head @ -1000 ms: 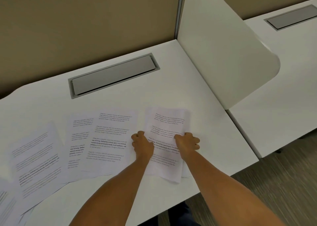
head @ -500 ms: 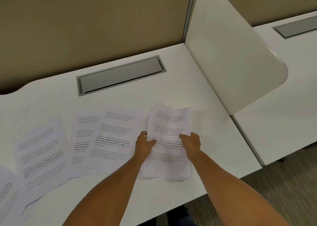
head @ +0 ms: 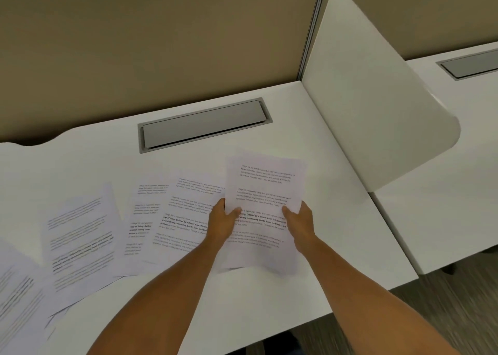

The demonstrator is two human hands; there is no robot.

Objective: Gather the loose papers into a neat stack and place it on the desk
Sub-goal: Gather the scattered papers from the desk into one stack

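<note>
Smooth white desk (head: pixel 269 314); both hands pinch thin printed papers (head: pixel 265 190).

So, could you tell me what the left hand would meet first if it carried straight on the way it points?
Likely bare desk, then the grey cable hatch at the back; depth is hard to judge. The left hand holds the paper bundle.

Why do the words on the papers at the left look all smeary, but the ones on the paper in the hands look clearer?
Head view: the sheets at the left edge are blurred, their lines streaked; the held sheet near the centre is sharper, though its print is too small to read. The desk edges bow, a wide-angle effect. Lighting is soft, without glare.
</note>
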